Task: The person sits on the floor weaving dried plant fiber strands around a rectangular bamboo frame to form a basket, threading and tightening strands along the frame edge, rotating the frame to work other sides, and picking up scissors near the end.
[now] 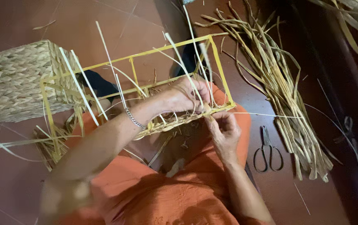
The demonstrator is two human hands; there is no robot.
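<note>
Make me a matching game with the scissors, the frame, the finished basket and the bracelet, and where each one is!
Things:
1. scissors
2. frame
3. basket
4. bracelet

Places:
A. on the left wrist
B. on the floor beside the pile of dry straw
C. on the lap, held by both hands
D. on the floor at the left edge of the picture

Pairs: 1-B, 2-C, 3-D, 4-A
</note>
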